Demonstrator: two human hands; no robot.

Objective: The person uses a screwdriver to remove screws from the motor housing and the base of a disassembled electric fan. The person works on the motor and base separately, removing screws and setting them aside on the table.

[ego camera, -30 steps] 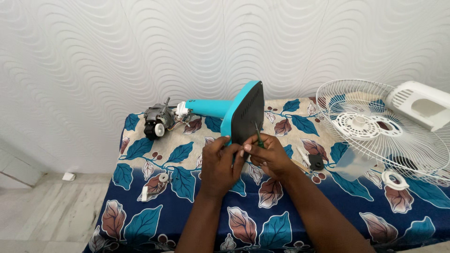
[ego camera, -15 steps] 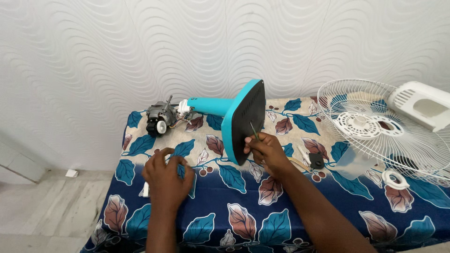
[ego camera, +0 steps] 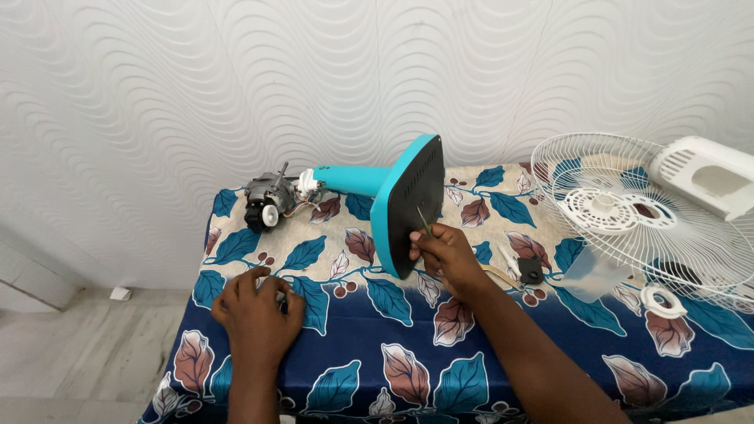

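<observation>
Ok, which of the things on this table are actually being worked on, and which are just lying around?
Being worked on:
turquoise fan stand, lying on its side
thin tool in the right hand, at the stand's black underside
small item under the left hand, too hidden to identify

Lying about:
fan motor
white wire grille
white housing
white ring

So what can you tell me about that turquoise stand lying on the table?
The turquoise fan stand looks like smooth plastic: a broad base joined to a tapering neck. It lies tipped on its side on the leaf-patterned tablecloth, its dark underside facing the person. The neck points left toward a small grey motor, joined to it by thin wires. The right hand rests against the underside, holding a thin green tool to it. The left hand lies apart on the cloth.
</observation>
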